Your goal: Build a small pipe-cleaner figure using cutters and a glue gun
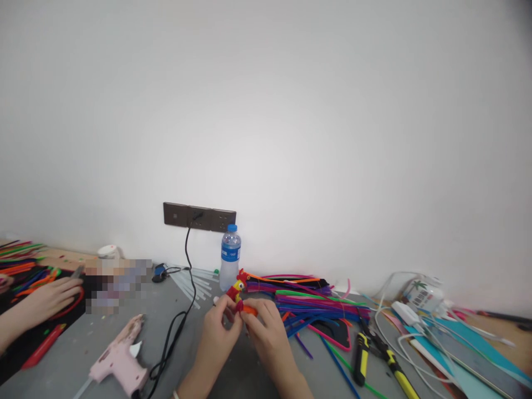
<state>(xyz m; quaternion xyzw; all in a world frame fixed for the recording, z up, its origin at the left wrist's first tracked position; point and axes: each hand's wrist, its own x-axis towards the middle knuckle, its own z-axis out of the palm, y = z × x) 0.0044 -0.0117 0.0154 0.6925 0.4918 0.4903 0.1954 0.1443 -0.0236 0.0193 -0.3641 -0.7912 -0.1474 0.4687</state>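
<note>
A small rooster figure (pixel 238 288), fuzzy like bent pipe cleaners, is held up between my hands. It has a red comb, a yellow face with a round eye, and red and orange parts lower down. The fingers of my left hand (pixel 220 326) pinch its red body from the left side. On the other side, my right hand (pixel 266 327) is closed around its orange part, and the fingertips of both hands nearly meet. My fingers hide much of the figure's lower body. Just behind it stands a water bottle (pixel 230 260) with a blue cap.
A pink glue gun (pixel 120 354) lies at the left, near its black cord (pixel 170 343) and clear glue sticks (pixel 195 285). Pipe cleaners (pixel 316 305), yellow-black pliers (pixel 393 360), white cables (pixel 409 343) and coloured sheets lie right. Another person's hand (pixel 54 299) works far left.
</note>
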